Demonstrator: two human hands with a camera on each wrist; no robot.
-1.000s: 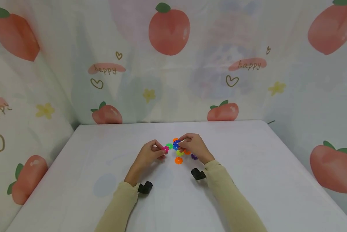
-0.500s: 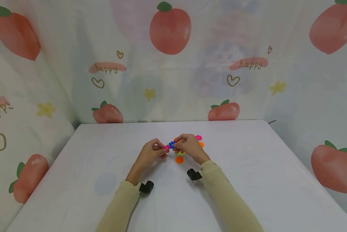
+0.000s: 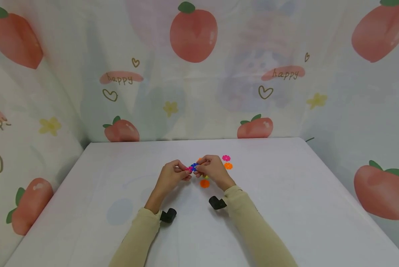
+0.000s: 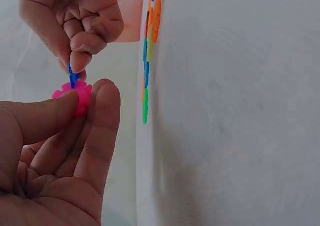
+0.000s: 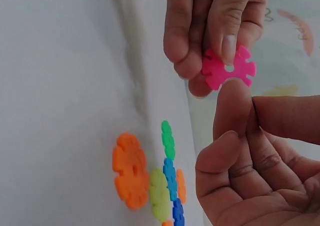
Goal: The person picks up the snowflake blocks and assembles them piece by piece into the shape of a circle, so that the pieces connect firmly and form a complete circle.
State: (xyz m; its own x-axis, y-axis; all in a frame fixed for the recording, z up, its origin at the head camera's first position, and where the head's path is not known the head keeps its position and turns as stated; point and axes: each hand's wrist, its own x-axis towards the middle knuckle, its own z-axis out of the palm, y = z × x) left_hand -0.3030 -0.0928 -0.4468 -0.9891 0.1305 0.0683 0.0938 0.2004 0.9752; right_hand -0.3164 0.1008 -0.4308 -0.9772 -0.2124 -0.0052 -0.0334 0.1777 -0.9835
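Observation:
My left hand [image 3: 170, 177] pinches a pink notched snowflake disc [image 4: 84, 94] between thumb and fingers, above the table. My right hand [image 3: 216, 173] pinches a dark blue disc [image 4: 73, 76] of the same kind. The blue disc stands edge-on at the pink disc's notched rim in the left wrist view. From the right wrist, the pink disc's centre hole and slots show, while my right fingertips hide the blue one.
An orange disc [image 5: 131, 171] lies nearest on the white table [image 3: 286, 222]. Beyond it are green [image 5: 168, 140], light blue [image 5: 170, 180] and yellow [image 5: 159, 195] discs. Another pink disc [image 3: 226, 158] and orange disc [image 3: 228, 166] lie right. A printed cloth [image 3: 199, 85] hangs behind.
My right hand has moved left, bringing the blue disc up to the pink one. The pink and orange discs at the right have come out from behind it. My left hand stays nearly still.

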